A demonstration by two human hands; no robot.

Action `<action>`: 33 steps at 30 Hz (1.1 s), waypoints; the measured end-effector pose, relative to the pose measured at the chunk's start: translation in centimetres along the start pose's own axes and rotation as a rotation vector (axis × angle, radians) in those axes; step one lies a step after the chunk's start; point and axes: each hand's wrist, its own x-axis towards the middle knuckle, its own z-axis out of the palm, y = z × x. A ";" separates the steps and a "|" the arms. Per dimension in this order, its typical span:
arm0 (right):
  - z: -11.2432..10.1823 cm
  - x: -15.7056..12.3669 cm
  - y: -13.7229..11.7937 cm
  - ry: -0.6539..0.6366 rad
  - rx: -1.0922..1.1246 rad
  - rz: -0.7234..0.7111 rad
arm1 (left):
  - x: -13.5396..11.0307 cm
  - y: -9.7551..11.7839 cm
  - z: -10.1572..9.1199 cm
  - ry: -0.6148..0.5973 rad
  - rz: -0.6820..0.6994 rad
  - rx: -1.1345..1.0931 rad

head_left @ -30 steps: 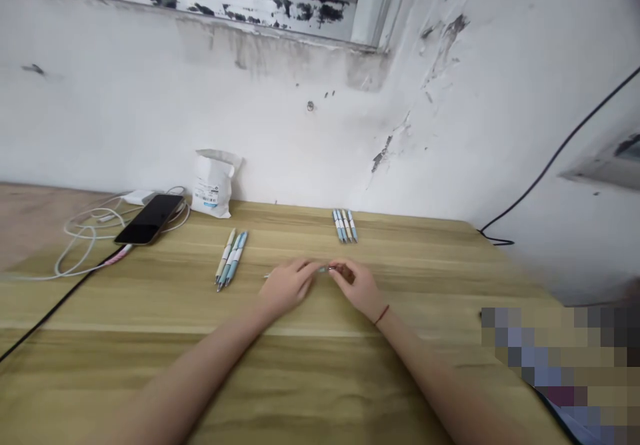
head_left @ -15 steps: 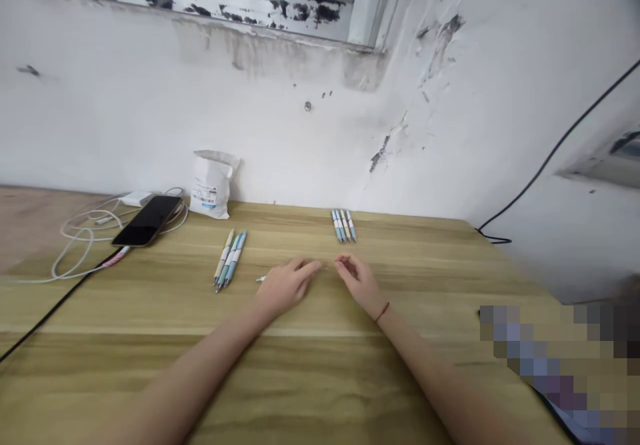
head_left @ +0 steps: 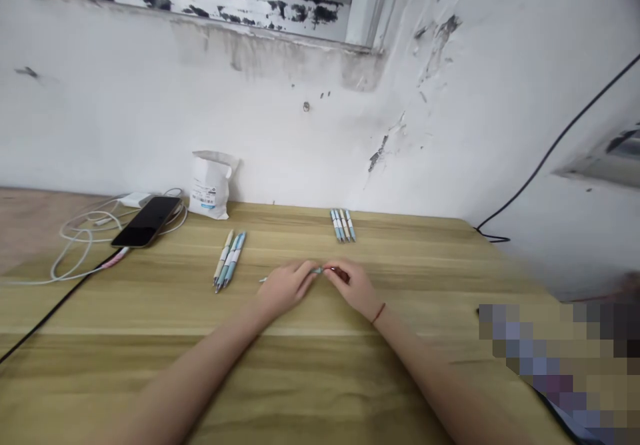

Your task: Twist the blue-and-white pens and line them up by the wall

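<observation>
My left hand (head_left: 285, 289) lies on the wooden table (head_left: 425, 251) and closes over a slim pen (head_left: 263, 279), whose pale end sticks out to the left. My right hand (head_left: 353, 289) meets it from the other side, its fingertips pinching at the pen's blue-grey far end (head_left: 318, 270). Most of that pen is hidden by my fingers. To the left of my hands lies a bundle of blue and cream pens (head_left: 229, 259). A second, similar bundle (head_left: 343, 225) lies parallel near the wall.
A black smartphone (head_left: 146, 221) rests on tangled white cables at the left, beside a white paper bag (head_left: 210, 186). A black cable (head_left: 50, 311) crosses the table's left corner. A stained white wall rises behind the table. A pixelated patch covers the lower right.
My hands were apart half a second ago, with the right hand holding nothing. They have closed together again, and the right fingertips are back at the pen's far end.
</observation>
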 end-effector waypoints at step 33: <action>0.6 0.0 1.9 0.190 0.226 0.245 | 0.2 -0.3 -0.1 0.108 -0.068 -0.071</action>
